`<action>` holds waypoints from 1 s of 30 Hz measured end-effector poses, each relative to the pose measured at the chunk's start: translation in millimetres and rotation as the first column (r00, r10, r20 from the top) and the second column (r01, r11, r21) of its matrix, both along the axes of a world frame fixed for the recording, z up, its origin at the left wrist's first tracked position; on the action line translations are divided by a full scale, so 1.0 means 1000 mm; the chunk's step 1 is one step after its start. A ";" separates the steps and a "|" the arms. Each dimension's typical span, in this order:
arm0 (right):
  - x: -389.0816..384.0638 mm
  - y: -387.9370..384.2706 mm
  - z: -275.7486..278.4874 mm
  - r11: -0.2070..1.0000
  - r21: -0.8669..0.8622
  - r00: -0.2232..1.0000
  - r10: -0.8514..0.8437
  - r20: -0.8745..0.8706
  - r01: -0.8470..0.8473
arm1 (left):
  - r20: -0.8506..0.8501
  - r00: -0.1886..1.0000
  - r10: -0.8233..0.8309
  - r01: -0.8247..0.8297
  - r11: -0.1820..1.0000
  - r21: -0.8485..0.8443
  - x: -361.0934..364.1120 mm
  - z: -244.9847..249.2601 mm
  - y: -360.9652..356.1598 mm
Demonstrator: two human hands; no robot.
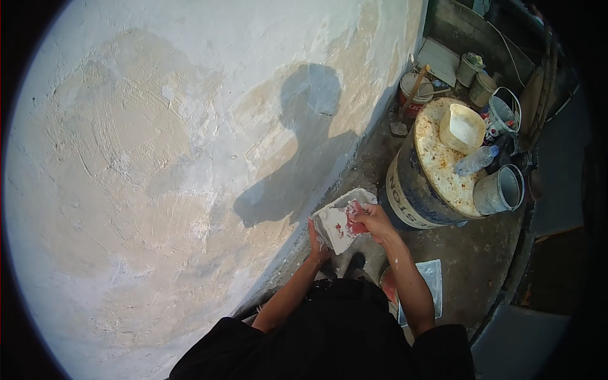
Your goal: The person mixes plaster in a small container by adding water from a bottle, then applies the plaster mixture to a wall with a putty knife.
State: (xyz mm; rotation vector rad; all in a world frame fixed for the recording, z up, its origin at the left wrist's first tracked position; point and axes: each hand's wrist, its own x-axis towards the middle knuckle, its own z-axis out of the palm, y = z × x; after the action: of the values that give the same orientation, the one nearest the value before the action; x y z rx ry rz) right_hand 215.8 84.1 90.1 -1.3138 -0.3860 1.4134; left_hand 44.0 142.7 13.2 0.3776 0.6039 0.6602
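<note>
My left hand (317, 243) is wrapped round the left side of a pale, shallow tray (362, 194) smeared with white putty (334, 223). My right hand (376, 223) grips a red, flat putty scraper (356, 224) over the tray, its blade coated in white and touching the putty. White smears also mark my fingers and right forearm. To the left rises a rough wall (145, 145) with patchy white and beige plaster, my shadow falling across it.
A rusty-topped drum (402, 183) stands at the right, bearing a cut plastic tub (462, 130), a plastic bottle (476, 161) and a grey bucket (498, 191). Behind it are several paint buckets (416, 88). A whitish sheet-like piece (431, 278) lies on the floor by my right forearm.
</note>
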 end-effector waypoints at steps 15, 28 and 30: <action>-0.008 -0.008 -0.020 0.997 0.042 0.997 -0.061 -0.048 0.063 | 0.057 0.991 0.125 -0.124 0.992 -0.011 -0.016 -0.014 0.005; -0.011 -0.021 -0.020 0.975 0.062 0.974 -0.207 -0.091 0.213 | 0.103 0.992 0.069 -0.071 0.997 0.015 -0.024 -0.036 0.004; -0.015 -0.021 -0.020 0.973 0.062 0.973 -0.216 -0.082 0.221 | 0.092 0.994 0.067 -0.069 0.998 0.015 -0.025 -0.036 0.003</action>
State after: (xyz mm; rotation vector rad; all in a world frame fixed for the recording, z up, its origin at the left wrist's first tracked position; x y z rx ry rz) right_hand 200.7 62.9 69.7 -1.2034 -0.2308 1.2491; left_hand 19.1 145.5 -22.5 0.3431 0.5259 0.7444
